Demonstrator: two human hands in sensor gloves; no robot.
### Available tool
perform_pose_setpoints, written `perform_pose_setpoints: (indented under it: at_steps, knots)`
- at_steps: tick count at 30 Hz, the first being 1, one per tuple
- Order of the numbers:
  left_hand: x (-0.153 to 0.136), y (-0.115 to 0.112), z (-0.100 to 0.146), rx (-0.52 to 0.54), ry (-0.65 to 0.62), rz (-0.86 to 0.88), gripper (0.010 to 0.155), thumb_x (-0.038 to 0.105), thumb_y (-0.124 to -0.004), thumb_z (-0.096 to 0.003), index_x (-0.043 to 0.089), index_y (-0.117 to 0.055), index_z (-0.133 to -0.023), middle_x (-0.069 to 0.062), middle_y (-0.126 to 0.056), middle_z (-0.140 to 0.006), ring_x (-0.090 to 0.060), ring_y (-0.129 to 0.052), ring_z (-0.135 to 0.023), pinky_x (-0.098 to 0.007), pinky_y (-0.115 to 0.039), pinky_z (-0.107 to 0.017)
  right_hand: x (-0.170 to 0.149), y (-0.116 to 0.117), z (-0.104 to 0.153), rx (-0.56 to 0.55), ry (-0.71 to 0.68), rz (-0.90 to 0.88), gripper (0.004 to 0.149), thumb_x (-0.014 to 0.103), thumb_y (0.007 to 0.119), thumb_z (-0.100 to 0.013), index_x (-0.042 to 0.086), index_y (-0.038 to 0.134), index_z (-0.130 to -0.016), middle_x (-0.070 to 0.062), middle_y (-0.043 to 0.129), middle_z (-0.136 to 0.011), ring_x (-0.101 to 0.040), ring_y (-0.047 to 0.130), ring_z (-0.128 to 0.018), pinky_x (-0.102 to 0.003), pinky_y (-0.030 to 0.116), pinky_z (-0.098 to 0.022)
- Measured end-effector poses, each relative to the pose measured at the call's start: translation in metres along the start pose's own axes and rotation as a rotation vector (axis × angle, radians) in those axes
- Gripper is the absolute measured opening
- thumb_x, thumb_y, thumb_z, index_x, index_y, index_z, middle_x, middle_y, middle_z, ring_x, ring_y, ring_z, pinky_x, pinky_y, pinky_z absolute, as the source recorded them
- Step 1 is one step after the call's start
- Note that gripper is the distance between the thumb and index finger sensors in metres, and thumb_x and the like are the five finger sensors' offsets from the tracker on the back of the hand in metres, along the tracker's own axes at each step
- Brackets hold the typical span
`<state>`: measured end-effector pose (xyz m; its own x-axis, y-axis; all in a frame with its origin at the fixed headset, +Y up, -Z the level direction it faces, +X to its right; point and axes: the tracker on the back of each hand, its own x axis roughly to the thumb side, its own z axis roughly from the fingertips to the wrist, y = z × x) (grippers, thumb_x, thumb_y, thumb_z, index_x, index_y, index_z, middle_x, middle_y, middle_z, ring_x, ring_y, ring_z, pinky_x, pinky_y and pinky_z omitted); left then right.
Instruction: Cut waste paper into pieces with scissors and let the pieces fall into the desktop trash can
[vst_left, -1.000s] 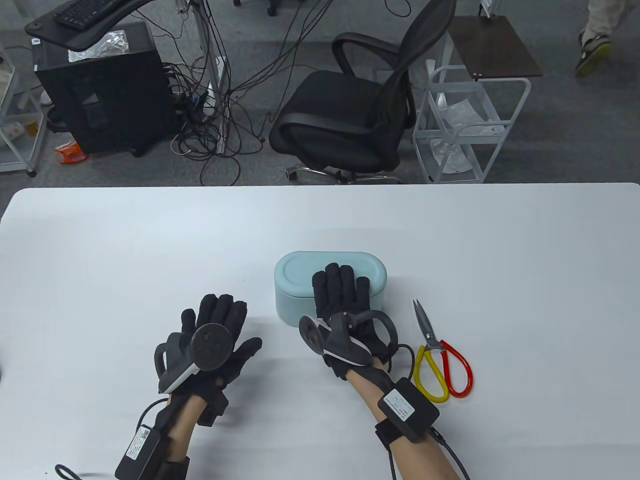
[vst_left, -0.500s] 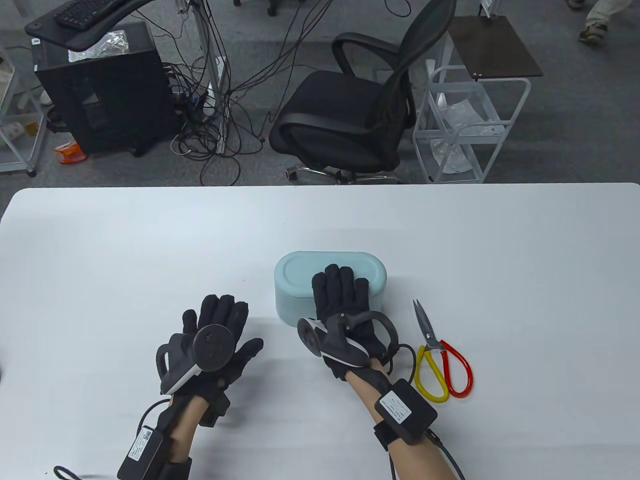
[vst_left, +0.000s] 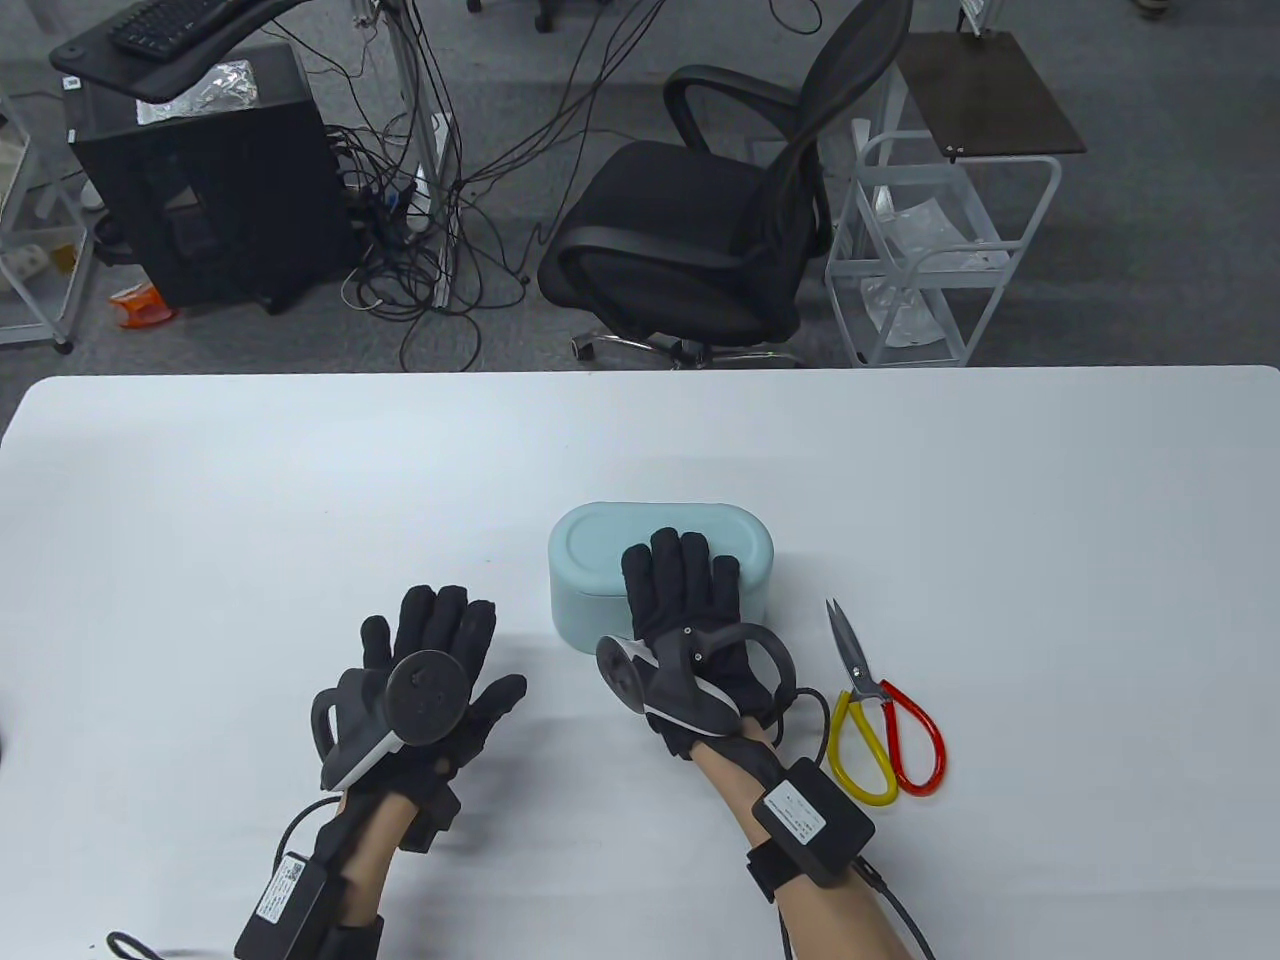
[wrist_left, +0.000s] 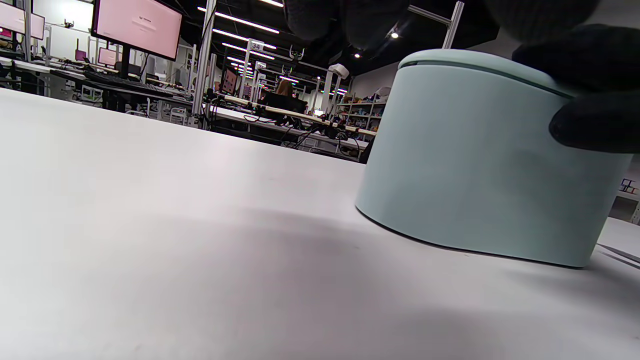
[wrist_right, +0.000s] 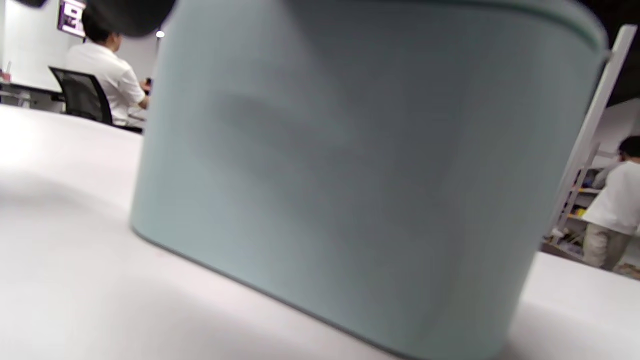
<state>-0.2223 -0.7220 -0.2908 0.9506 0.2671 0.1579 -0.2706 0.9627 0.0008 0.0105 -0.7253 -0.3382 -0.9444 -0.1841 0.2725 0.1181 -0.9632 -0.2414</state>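
Observation:
The pale blue-green desktop trash can (vst_left: 590, 545) stands on the white table with its lid closed; it also fills the left wrist view (wrist_left: 475, 165) and the right wrist view (wrist_right: 350, 165). My right hand (vst_left: 680, 580) lies flat on the lid with straight fingers. My left hand (vst_left: 435, 640) rests flat on the table to the left of the can, fingers spread, holding nothing. The scissors (vst_left: 880, 710), with one yellow and one red loop handle and blades closed, lie on the table to the right of my right wrist. No paper shows in any view.
The table's far edge (vst_left: 640, 372) runs across the middle of the table view. Beyond it stand a black office chair (vst_left: 700, 230), a white wire cart (vst_left: 940, 250) and a black computer case (vst_left: 200, 180) with tangled cables.

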Motion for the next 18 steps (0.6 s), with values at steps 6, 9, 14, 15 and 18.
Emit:
perform_pose_setpoints:
  at_steps: [6,9,14,15,18]
  knots:
    - [0.000,0.000,0.000,0.003,-0.005,-0.035,0.086,0.071,-0.062,-0.0445,0.026,-0.045,-0.116,-0.005,-0.038,-0.127,-0.038,-0.025,-0.117,-0.068,-0.021,-0.075,0.002,-0.012,0.011,-0.051,-0.054,0.069,0.084,0.064,0.054,-0.043,0.018,0.027,-0.107,-0.021,0.033,-0.116,-0.049,0.040,-0.104,-0.067,0.042,-0.074]
    - [0.000,0.000,0.000,0.001,-0.002,-0.035,0.086,0.071,-0.061,-0.0444,0.027,-0.044,-0.116,-0.005,-0.037,-0.127,-0.037,-0.023,-0.117,-0.068,-0.020,-0.075,-0.003,-0.022,0.019,-0.063,-0.068,0.001,0.081,0.064,0.054,-0.043,0.020,0.033,-0.108,-0.019,0.038,-0.116,-0.049,0.041,-0.104,-0.067,0.042,-0.074]
    - [-0.002,0.001,0.000,-0.003,0.003,-0.032,0.087,0.072,-0.061,-0.0444,0.027,-0.043,-0.117,-0.005,-0.036,-0.127,-0.038,-0.020,-0.117,-0.069,-0.017,-0.074,-0.026,-0.038,0.031,-0.013,-0.069,-0.126,0.078,0.064,0.054,-0.043,0.022,0.042,-0.107,-0.018,0.043,-0.116,-0.049,0.043,-0.104,-0.068,0.042,-0.074]
    - [-0.002,0.001,0.000,-0.003,0.005,-0.030,0.087,0.072,-0.061,-0.0443,0.027,-0.043,-0.117,-0.005,-0.035,-0.127,-0.038,-0.020,-0.117,-0.069,-0.017,-0.074,-0.032,-0.040,0.034,-0.008,-0.057,-0.145,0.078,0.064,0.054,-0.042,0.022,0.043,-0.107,-0.018,0.044,-0.116,-0.049,0.043,-0.104,-0.068,0.042,-0.073]
    - [-0.003,0.000,-0.001,-0.007,0.011,-0.030,0.087,0.072,-0.061,-0.0444,0.027,-0.043,-0.117,-0.005,-0.035,-0.127,-0.037,-0.020,-0.117,-0.069,-0.016,-0.074,-0.059,-0.042,0.045,0.002,-0.024,-0.181,0.077,0.064,0.054,-0.042,0.023,0.047,-0.107,-0.018,0.046,-0.116,-0.049,0.044,-0.104,-0.069,0.042,-0.073]
